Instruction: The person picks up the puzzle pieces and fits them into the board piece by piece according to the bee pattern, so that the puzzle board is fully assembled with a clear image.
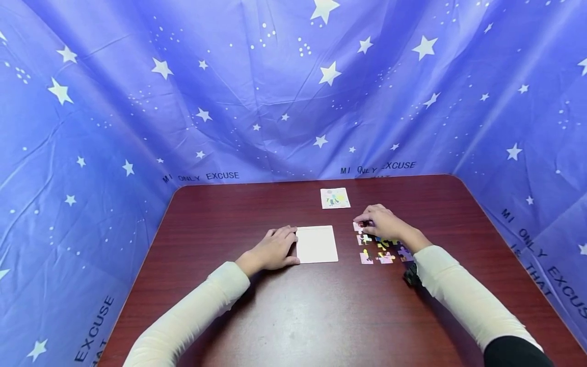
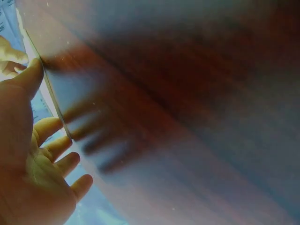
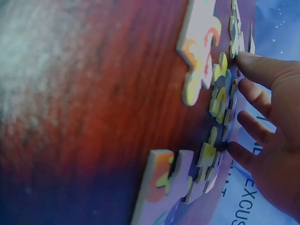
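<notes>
"Starting nearest, how should the right arm be working?"

"Staying lifted, I'd judge: its off-white sleeve [image 1: 451, 279] is lying close to the loose pink, yellow and purple jigsaw pieces [image 1: 386, 258] on the dark red, wood-grained desk [image 1: 275, 316]. A black object [image 1: 410, 277] is showing beneath the cuff; I cannot tell what it is."

"And the left hand [image 1: 273, 249]?"

"It is resting, fingers spread, against the left edge of a flat, white, square board [image 1: 316, 244]. Light pressure should be steadying it enough."

"The right hand [image 1: 385, 223]?"

"Its thumb and forefinger are curving about a pink jigsaw piece [image 1: 357, 227] at the group's far-left corner. Holding by the edges would be sparing its neighbours."

"Is it pinching?"

"I cannot tell; the hand is hiding the contact. Farther off, a small, pale, square picture card [image 1: 335, 198] is lying, its drawing too small to read."
</notes>
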The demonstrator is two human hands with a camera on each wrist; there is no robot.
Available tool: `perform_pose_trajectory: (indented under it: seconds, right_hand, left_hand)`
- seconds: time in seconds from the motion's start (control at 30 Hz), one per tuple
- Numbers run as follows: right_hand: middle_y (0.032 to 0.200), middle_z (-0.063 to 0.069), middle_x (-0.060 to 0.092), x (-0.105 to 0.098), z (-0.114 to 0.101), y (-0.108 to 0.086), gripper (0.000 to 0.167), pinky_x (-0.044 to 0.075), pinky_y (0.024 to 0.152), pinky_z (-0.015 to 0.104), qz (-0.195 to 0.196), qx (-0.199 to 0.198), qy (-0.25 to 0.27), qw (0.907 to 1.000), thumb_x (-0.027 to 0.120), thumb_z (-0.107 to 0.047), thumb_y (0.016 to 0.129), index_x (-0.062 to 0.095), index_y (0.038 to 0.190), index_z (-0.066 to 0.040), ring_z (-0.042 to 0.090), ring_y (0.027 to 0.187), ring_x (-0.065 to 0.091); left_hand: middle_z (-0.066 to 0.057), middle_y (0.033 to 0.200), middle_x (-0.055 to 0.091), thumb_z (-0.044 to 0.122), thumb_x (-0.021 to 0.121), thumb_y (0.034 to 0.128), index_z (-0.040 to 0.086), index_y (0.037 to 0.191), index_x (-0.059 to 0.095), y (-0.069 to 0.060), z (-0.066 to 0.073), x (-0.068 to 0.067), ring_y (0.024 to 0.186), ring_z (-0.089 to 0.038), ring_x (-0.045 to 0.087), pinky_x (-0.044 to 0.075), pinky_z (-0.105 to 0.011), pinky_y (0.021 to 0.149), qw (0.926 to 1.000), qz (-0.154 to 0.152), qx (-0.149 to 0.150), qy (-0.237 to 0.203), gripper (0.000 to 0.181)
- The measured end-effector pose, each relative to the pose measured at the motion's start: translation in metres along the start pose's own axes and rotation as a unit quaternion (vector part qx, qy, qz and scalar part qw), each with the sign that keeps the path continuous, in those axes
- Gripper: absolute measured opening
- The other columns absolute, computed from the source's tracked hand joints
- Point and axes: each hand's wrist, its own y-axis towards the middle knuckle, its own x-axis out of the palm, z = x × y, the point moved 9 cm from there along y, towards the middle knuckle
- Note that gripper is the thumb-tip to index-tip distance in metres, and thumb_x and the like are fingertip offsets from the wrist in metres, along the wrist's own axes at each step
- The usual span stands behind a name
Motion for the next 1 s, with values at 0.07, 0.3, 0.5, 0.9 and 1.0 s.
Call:
perform_pose_trajectory:
  seconds: [0.07, 0.3, 0.5, 0.9, 1.0]
  right_hand:
    - [0.107, 0.005, 0.069, -0.0007, -0.0006, -0.0008, 0.032, 0.046, 0.087, 0.054, 0.002, 0.003, 0.001, 1.0000, 0.076, -0.016, 0.089, 0.075, 0.121, -0.017, 0.035, 0.112, 0.056]
    - [0.106, 0.003, 0.070, -0.0029, -0.0053, -0.0016, 0.029, 0.047, 0.088, 0.058, 0.005, 0.004, 0.010, 0.9999, 0.076, -0.015, 0.089, 0.076, 0.118, -0.016, 0.037, 0.117, 0.057]
    - [0.104, 0.002, 0.071, -0.0029, -0.0045, -0.0004, 0.027, 0.046, 0.090, 0.059, 0.006, 0.006, 0.014, 0.9999, 0.076, -0.016, 0.088, 0.077, 0.114, -0.017, 0.038, 0.118, 0.056]
    - [0.101, 0.000, 0.070, -0.0015, 0.0021, 0.0021, 0.022, 0.042, 0.094, 0.064, 0.010, 0.016, 0.021, 0.9996, 0.076, -0.019, 0.086, 0.078, 0.108, -0.021, 0.039, 0.122, 0.054]
    - [0.100, -0.001, 0.070, -0.0034, 0.0003, 0.0031, 0.023, 0.043, 0.095, 0.060, 0.018, 0.008, 0.027, 0.9995, 0.077, -0.019, 0.085, 0.078, 0.108, -0.020, 0.037, 0.118, 0.055]
  left_hand:
    - [-0.014, 0.158, 0.043, 0.056, 0.065, 0.0935, 0.009, 0.132, 0.055, 0.0002, 0.0005, -0.0003, 0.150, -0.033, 0.037, 0.037, -0.057, 0.113, 1.0000, 0.001, -0.002, -0.003, 0.061]
    - [-0.014, 0.158, 0.043, 0.055, 0.066, 0.0934, 0.010, 0.130, 0.055, -0.0010, -0.0013, 0.0018, 0.148, -0.033, 0.038, 0.040, -0.057, 0.109, 0.9999, 0.003, -0.005, -0.012, 0.059]
    - [-0.013, 0.158, 0.043, 0.058, 0.064, 0.0934, 0.010, 0.131, 0.055, 0.0012, -0.0020, 0.0023, 0.148, -0.033, 0.039, 0.041, -0.056, 0.108, 1.0000, 0.002, -0.002, 0.001, 0.061]
    - [-0.012, 0.157, 0.043, 0.060, 0.062, 0.0931, 0.011, 0.130, 0.056, 0.0024, -0.0011, 0.0022, 0.146, -0.033, 0.041, 0.043, -0.056, 0.106, 0.9998, -0.006, -0.001, 0.020, 0.062]
    - [-0.012, 0.158, 0.042, 0.060, 0.062, 0.0930, 0.011, 0.131, 0.055, 0.0023, -0.0008, 0.0018, 0.146, -0.033, 0.041, 0.043, -0.056, 0.106, 0.9998, -0.007, -0.002, 0.019, 0.062]
